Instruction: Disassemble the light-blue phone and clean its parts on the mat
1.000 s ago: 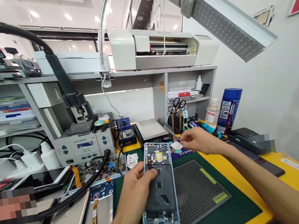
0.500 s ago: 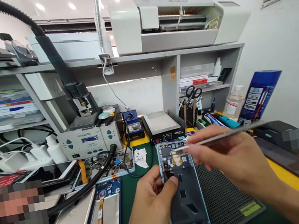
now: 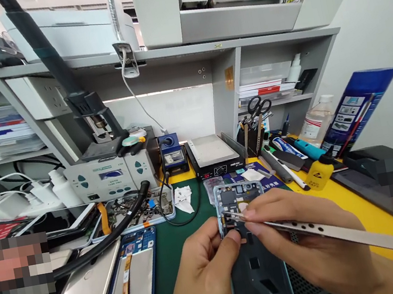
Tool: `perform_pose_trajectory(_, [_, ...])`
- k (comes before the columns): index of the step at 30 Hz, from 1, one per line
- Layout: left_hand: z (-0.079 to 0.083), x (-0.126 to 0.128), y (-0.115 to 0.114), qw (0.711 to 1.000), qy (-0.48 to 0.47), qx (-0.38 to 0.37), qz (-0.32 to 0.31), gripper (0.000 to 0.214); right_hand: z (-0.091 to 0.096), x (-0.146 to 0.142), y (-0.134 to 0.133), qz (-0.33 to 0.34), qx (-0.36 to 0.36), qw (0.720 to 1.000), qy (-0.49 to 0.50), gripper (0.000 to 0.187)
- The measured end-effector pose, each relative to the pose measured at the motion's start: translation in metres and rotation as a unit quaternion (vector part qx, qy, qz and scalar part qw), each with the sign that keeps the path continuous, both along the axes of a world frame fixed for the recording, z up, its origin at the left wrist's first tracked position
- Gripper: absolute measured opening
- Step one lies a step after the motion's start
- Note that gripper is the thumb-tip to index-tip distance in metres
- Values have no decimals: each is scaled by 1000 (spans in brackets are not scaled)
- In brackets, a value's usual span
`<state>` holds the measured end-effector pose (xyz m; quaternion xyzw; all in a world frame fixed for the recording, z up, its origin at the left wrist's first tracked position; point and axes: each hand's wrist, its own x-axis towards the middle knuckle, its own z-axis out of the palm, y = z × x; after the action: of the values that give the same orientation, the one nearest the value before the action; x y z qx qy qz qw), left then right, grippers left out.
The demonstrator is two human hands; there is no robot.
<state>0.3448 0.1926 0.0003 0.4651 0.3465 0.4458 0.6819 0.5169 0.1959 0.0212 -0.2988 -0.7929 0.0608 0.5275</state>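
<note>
an opened smartphone (image 3: 254, 258) with its back cover removed is held low in the middle of the view, above the green mat (image 3: 182, 235) on the surface. its frame is pale blue-silver; the lower body is covered by a dark plate with small cut-outs, and at the top a circuit board with metal shields and a small yellowish patch is exposed. the phone is gripped along its left edge by the left hand (image 3: 203, 272), the thumb pressed onto the dark plate just below the board. metal tweezers (image 3: 310, 231) are pinched in the grip of the right hand (image 3: 305, 244), their tips resting on the board area near the left thumb. just beside the phone on the left, a blue phone frame (image 3: 133, 285) with an orange flex cable is laid flat.
</note>
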Motion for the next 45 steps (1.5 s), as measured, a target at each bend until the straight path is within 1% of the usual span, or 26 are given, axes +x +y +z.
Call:
perform_pose_trajectory(6, [0,0,0,999,-16,-7,-27,30,2,0,-1,-1,17,1000,-2,22])
perform_pose_trajectory(11, [-1,0,0,1000,-12,-6,-24,33,0,0,-1,-4,11,1000,-3,21])
perform_pose_trajectory(16, [0,-1,1,999,-23,7,-30,34,1,-1,-1,-9,25,1000,-3,21])
perform_pose_trajectory(26, [-3,0,0,999,-9,14,-31,33,4,-3,-3,-18,37,999,-12,19])
perform_pose_trajectory(38, [1,-2,0,999,-4,13,-34,34,0,-1,-1,5,16,1000,3,19])
perform_pose_trajectory(45, [-1,-2,-2,999,-6,14,-42,34,1,-3,-3,-9,12,1000,9,19])
